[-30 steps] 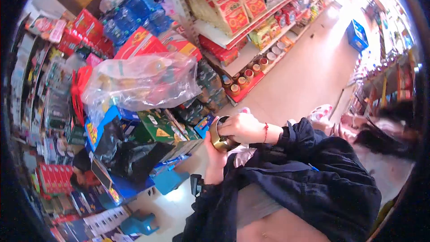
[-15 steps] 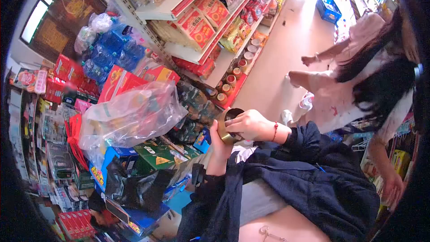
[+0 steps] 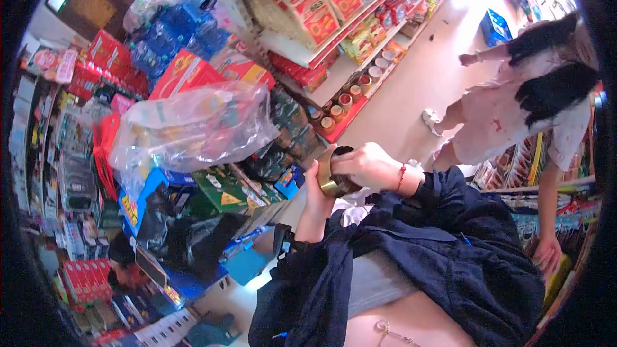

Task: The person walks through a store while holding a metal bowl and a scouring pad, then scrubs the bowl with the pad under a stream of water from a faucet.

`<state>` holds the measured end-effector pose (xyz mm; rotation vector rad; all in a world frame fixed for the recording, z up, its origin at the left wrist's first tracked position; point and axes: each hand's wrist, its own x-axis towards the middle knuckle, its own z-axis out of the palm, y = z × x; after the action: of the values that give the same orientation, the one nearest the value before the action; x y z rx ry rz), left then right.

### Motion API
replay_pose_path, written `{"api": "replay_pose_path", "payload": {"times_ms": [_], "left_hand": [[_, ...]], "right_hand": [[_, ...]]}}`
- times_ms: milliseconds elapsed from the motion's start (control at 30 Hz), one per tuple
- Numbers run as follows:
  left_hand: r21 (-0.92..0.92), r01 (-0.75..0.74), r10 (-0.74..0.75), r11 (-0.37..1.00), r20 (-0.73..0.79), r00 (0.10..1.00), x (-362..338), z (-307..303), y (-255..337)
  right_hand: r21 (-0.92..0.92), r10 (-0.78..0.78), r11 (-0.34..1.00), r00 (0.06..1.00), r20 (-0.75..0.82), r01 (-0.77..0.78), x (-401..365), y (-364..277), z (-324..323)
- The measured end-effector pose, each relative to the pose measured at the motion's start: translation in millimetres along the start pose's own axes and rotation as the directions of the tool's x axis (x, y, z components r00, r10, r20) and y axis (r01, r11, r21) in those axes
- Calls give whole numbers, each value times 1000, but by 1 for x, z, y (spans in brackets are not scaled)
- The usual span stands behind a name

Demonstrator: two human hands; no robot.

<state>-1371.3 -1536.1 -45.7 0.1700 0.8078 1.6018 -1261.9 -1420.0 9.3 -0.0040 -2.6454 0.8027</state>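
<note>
A round gold-brown roll (image 3: 326,178) with a dark inner side is held in front of my dark jacket. My left hand (image 3: 315,198) grips its lower left side, thumb up along the rim. Bent and close together, the fingers of my right hand (image 3: 363,166) press on the dark side of the same roll; their tips are partly hidden. A red bead bracelet (image 3: 402,177) circles my right wrist. Left of the hands are a blue packet (image 3: 290,181) and a green box (image 3: 222,191).
A clear plastic bag (image 3: 199,125) lies over goods at the left. Shelves with packets and jars (image 3: 346,100) stand ahead. On the right, another person (image 3: 495,115) in light clothes leans with one hand low by a shelf. A blue crate (image 3: 495,27) is on the aisle floor.
The whole view has shifted, with the shelves now further right. My right hand has turned slightly over the roll, and more of its dark side shows. The other person has shifted posture.
</note>
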Motion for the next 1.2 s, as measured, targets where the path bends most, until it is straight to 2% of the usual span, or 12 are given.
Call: {"api": "replay_pose_path", "payload": {"times_ms": [133, 200, 367, 533, 600, 667, 733, 800, 900, 1000, 1133, 1200], "left_hand": [[-2, -138, 137, 990, -90, 986, -23, -12, -1], [-39, -186, 183, 982, -74, 980, -40, -15, 2], [-170, -206, 187, 964, -124, 975, -75, -28, -7], [-114, -394, 333, 912, -353, 874, -104, -43, -47], [-259, -404, 227, 878, -517, 825, -119, -34, -61], [-197, -509, 361, 838, -501, 787, -136, -34, -78], [-104, -579, 447, 809, -531, 720, -159, -29, -88], [-152, -633, 444, 759, -591, 674, -185, -29, -103], [-115, -694, 466, 711, -662, 587, -215, -29, -117], [-106, -745, 454, 659, -734, 506, -246, -42, -129], [22, -847, 580, 531, -738, 344, -286, -76, -142], [-79, -843, 487, 531, -786, 381, -320, -84, -138]], "right_hand": [[-48, 33, 998, 998, 54, -30, 12, -6, 19], [13, -133, 991, 969, 206, 134, 14, -16, 33], [-4, -286, 958, 951, 118, 288, 29, -33, 41], [250, -533, 842, 812, 240, 479, 18, -53, 60], [252, -490, 864, 842, 226, 435, 18, -58, 67], [294, -456, 873, 864, 213, 389, 10, -55, 90], [365, -630, 770, 716, 301, 524, 6, -76, 95], [534, -717, 677, 619, 321, 507, -4, -94, 112], [624, -758, 606, 596, 266, 492, -2, -117, 137], [581, -716, 670, 610, 339, 463, -5, -143, 166], [647, -856, 516, 364, 367, 562, 4, -209, 182], [678, -893, 449, 302, 333, 582, 14, -242, 211]]}}
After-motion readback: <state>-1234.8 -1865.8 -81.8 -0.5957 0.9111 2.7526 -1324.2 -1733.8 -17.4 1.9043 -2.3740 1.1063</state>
